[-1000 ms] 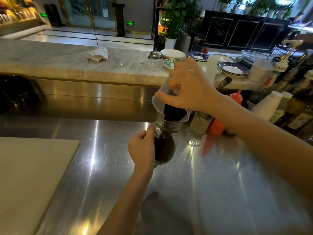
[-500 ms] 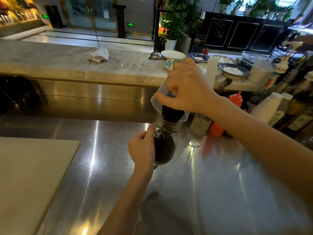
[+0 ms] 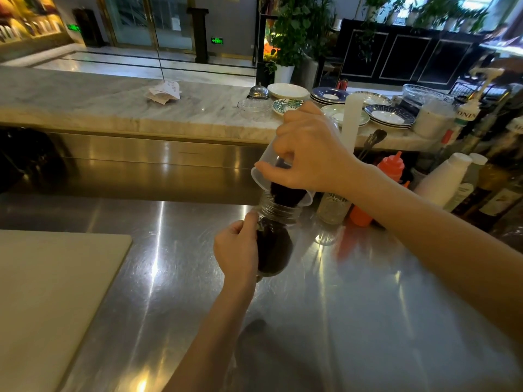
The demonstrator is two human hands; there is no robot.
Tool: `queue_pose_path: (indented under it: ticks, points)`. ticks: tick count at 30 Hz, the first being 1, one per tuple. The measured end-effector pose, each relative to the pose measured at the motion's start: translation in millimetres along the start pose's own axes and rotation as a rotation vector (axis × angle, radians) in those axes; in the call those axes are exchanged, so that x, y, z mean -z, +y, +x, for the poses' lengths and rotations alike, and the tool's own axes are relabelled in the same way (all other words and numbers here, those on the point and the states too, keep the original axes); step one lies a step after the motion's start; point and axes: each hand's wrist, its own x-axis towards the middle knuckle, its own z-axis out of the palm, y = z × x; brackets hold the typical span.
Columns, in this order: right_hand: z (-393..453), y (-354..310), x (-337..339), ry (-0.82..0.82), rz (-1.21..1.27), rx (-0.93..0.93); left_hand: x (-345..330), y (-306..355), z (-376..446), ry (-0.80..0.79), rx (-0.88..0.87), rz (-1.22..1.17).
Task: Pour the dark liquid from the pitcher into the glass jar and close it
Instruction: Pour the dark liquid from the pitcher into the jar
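Observation:
A clear glass jar [image 3: 276, 247] stands on the steel counter [image 3: 353, 306], its lower part dark with liquid and its threaded neck bare. My left hand [image 3: 236, 250] grips the jar's left side. A clear plastic pitcher [image 3: 264, 168] is tipped steeply over the jar's mouth, dark liquid pooled at its lip, which rests at the neck. My right hand [image 3: 308, 151] holds the pitcher from above. No lid for the jar is in sight.
A pale cutting board [image 3: 48, 301] lies at the left. Right of the jar stand a cut-glass tumbler [image 3: 332, 207], an orange squeeze bottle [image 3: 390, 168], white cups and syrup bottles [image 3: 495, 190]. Stacked plates [image 3: 389, 116] sit on the marble ledge behind.
The pitcher is tipped a little steeper and the dark level in the jar stands slightly higher. Both hands keep their grips in nearly the same places.

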Motion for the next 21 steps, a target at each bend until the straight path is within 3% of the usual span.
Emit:
queue_pose_path:
  ticks: [21]
  points:
    - [0.6,-0.5,-2.8,0.031,0.007,0.018,0.3,-2.0,1.0,-0.009,-0.001,-0.007]
